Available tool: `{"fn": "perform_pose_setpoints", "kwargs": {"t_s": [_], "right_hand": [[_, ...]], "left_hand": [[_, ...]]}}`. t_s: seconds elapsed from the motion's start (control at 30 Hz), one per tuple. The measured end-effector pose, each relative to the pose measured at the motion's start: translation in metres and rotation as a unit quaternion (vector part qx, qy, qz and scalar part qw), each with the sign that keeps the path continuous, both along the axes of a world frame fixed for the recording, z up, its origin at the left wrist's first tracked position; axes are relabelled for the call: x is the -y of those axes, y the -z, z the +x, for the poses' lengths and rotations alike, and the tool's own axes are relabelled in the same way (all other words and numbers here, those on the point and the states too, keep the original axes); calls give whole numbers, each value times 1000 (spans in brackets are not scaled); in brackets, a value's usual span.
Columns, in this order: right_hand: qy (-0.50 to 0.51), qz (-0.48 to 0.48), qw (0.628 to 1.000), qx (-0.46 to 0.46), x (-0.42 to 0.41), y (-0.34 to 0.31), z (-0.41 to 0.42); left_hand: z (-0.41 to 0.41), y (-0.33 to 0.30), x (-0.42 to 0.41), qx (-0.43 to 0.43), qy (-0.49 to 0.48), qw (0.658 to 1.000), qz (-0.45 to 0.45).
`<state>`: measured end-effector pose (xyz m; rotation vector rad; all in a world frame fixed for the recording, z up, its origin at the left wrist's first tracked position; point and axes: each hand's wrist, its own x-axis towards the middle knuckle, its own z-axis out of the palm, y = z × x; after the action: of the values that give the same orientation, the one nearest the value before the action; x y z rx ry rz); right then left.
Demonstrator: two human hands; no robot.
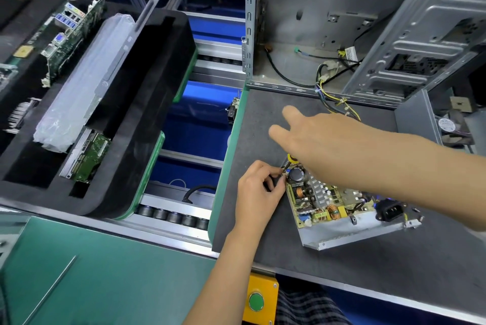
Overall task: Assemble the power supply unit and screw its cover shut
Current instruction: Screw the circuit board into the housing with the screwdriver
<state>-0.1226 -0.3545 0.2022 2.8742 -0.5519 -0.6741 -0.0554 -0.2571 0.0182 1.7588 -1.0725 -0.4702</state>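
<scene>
Down on the grey, grainy mat [342, 285] lies the uncovered power supply unit [339, 209], a green circuit board with copper coils bedded in a folded bare-metal tray. At its near-left corner the left hand [259, 190] curls its fingertips in a pinch, though what they pinch is too small to tell. Above the board the right hand [320, 138] reaches with fingers straight and spread, holding nothing.

Bright, even overhead light falls on the grey desk [342, 267], with only a faint soft shadow under the hands, while the upper left corner sinks into dim blue-black. The right hand [310, 138] smears with motion blur, the left hand [259, 190] stays fairly crisp. Wide-angle distortion bends the computer case [394, 22] and the frame edges outward.
</scene>
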Motion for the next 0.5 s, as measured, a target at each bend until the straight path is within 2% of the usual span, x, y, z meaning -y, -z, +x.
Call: {"fn": "perform_pose_setpoints", "kwargs": {"t_s": [0.07,0.2,0.33,0.4,0.5], "right_hand": [[-13,10,1000,-5,0,-3,6],[-43,-30,998,-27,-2,-3,22],[-71,-83,994,-16,-1,2,29],[-82,-104,991,-32,0,2,29],[-74,-81,992,-55,6,-1,28]], "left_hand": [[0,0,0,-4,1,1000,-1],[2,-1,0,-12,6,1000,2],[10,-6,-4,-109,-4,994,-23],[15,-15,-4,-149,22,987,-55],[17,-33,4,-148,64,983,-82]]}}
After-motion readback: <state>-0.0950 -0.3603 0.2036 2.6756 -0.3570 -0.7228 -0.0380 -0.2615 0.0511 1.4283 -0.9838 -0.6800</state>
